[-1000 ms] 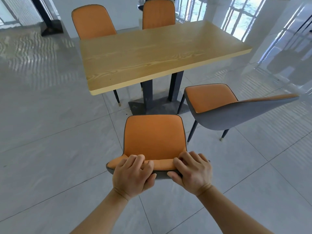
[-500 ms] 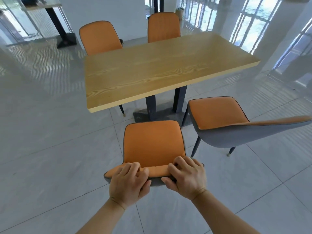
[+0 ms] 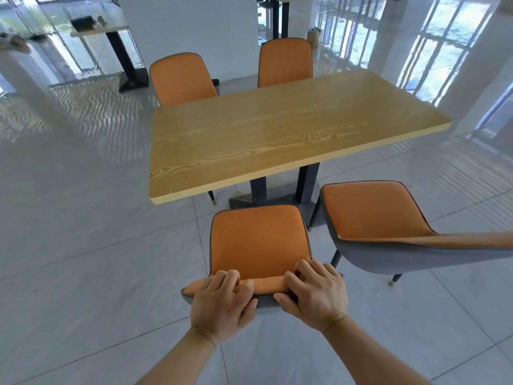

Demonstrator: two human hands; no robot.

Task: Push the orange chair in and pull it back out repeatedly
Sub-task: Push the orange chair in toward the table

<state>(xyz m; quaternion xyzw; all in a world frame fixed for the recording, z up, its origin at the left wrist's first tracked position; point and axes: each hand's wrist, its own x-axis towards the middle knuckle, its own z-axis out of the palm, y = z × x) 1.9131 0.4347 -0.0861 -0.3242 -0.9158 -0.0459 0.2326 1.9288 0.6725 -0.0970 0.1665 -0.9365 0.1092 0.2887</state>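
Note:
The orange chair (image 3: 258,240) with a grey shell stands right in front of me, its seat facing the wooden table (image 3: 277,134). My left hand (image 3: 222,304) grips the top edge of its backrest on the left, fingers curled over the orange padding. My right hand (image 3: 316,293) grips the same edge on the right, thumb under the grey back. The front of the seat sits just short of the table's near edge, close to the dark table base (image 3: 277,201). The chair's legs are hidden under the seat.
A second orange chair (image 3: 388,226) stands close on the right, turned sideways. Two more orange chairs (image 3: 181,79) (image 3: 284,62) are at the table's far side. Another table (image 3: 111,37) stands far back left. White pillars and grey tiled floor surround the spot.
The chair's seat has come closer to the table edge and base. The view has tilted up, showing more of the room behind. Both hands keep the same grip.

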